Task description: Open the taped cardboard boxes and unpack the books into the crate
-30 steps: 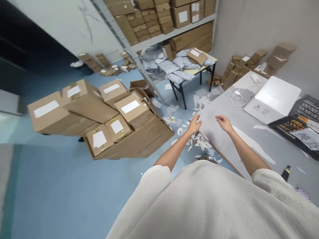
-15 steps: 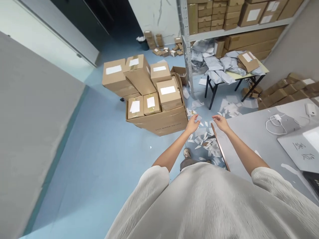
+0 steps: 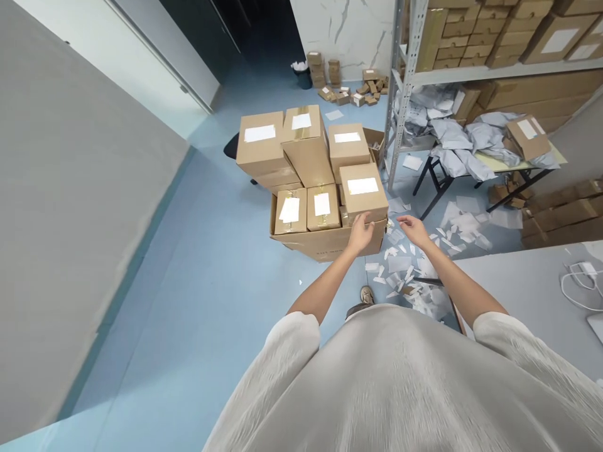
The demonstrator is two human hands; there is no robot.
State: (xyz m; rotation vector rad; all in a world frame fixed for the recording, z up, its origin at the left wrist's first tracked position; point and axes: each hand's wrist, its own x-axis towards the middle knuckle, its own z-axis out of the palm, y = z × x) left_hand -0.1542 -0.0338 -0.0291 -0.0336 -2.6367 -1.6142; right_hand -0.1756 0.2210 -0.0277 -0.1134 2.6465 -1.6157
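My left hand [image 3: 361, 233] is open, its fingers apart, in front of a large open cardboard carton [image 3: 325, 243]. Whether it touches the carton cannot be made out. Several labelled cardboard boxes are stacked in that carton; the nearest to my hands is a box [image 3: 363, 196] at its right corner. Two smaller boxes, one on the left [image 3: 291, 213] and one in the middle [image 3: 323, 207], stand beside it. To the right of the carton, my right hand [image 3: 412, 230] hangs open over the littered floor, with nothing in it.
Paper scraps [image 3: 426, 295] litter the floor by my foot. A grey-topped table [image 3: 532, 276] is close on my right. Farther off, grey mailing bags [image 3: 455, 141] cover a small folding table beside a metal shelf [image 3: 409, 94]. A wall [image 3: 85, 188] runs along the left.
My view has turned so the carton and shelf sit farther right. My left hand now appears in front of the carton instead of beside its right corner. Both hands stay raised.
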